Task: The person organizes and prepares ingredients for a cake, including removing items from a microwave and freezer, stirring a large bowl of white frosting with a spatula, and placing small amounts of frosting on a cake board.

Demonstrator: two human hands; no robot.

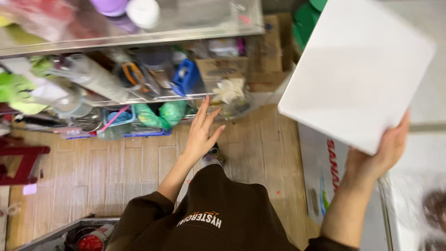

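Nearest the camera, at the bottom centre of the frame, is the person's dark brown hoodie point(218, 218), both sleeves pushed up so the forearms are bare. The two hands are well apart. The right hand point(383, 151), at the right of the frame, is clamped on the lower corner of a white board point(357, 69), fingers behind and thumb side under it, so the flat slab is held up tilted and off the floor. The left hand point(202, 130), at mid-frame, is spread with fingers straight, holding nothing, reaching toward the metal shelf point(139, 98). Beyond it, the shelf's lower level is crowded: a green bag point(162, 114), a blue crate point(186, 76), a cardboard box point(222, 69). Wood-patterned floor point(107, 172) lies beneath.
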